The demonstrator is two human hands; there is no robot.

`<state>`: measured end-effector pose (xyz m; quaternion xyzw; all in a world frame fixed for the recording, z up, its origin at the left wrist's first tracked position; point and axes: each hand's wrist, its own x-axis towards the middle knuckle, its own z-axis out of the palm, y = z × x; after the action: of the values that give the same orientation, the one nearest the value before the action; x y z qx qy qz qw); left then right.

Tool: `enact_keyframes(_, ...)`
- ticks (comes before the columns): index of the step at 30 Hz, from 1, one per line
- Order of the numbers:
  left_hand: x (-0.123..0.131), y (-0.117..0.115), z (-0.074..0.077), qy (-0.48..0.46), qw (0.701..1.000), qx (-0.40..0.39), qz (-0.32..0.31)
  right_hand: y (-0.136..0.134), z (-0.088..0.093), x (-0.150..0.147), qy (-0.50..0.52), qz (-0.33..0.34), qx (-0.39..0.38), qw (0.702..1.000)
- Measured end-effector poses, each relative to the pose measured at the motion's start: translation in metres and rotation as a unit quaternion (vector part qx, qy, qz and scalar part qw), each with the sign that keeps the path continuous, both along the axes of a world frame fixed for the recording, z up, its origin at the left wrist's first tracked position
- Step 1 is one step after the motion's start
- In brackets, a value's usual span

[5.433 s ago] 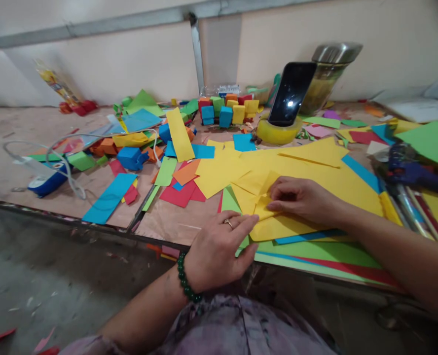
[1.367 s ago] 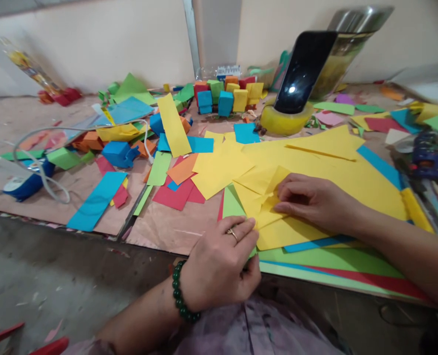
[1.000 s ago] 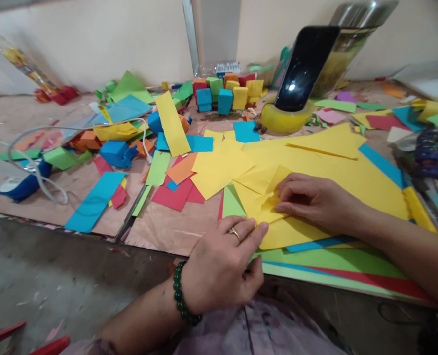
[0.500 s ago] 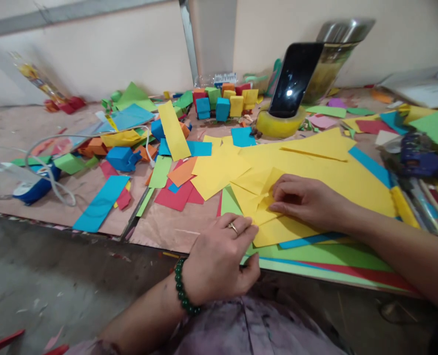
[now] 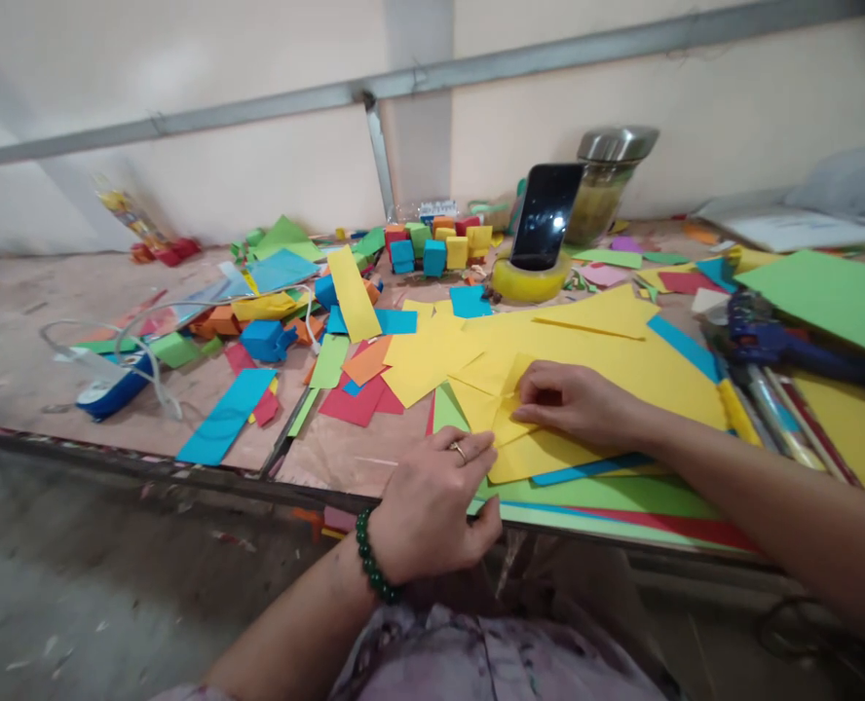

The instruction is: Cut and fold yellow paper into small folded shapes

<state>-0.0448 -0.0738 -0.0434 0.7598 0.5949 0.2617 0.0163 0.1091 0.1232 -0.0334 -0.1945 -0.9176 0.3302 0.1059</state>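
Note:
A small folded yellow paper (image 5: pixel 492 411) lies on a stack of yellow sheets (image 5: pixel 622 360) near the table's front edge. My right hand (image 5: pixel 577 403) rests on it from the right, fingers bent and pressing its folds flat. My left hand (image 5: pixel 432 506), with a ring and a green bead bracelet, sits at the table edge, its fingertips curled onto the paper's near left corner. Under the yellow sheets lie green, blue and red sheets (image 5: pixel 608 498).
Coloured paper strips and scraps (image 5: pixel 345 360) cover the middle. Small paper cubes (image 5: pixel 436 248) stand at the back beside a phone (image 5: pixel 538 216) propped in a tape roll (image 5: pixel 529 282) and a lidded jar (image 5: pixel 608 185). A white cable (image 5: pixel 140 350) loops at left; a glue gun (image 5: pixel 790 341) lies at right.
Both hands stay on the folded yellow paper with only small finger shifts. The camera has tilted up and back, so more wall shows and the table looks farther away.

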Motion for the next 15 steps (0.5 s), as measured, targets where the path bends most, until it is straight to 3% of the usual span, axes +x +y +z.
enact_keyframes(10,0.0001,0.0037,0.0050,0.035,0.999,0.012,-0.003,0.0027,-0.0029,-0.0013,0.014,-0.016,-0.016,1.000)
enact_keyframes(15,-0.0010,0.0048,0.0002,0.009,0.999,-0.028,0.017,0.0035,-0.0021,-0.0002,0.022,-0.012,-0.034,0.999)
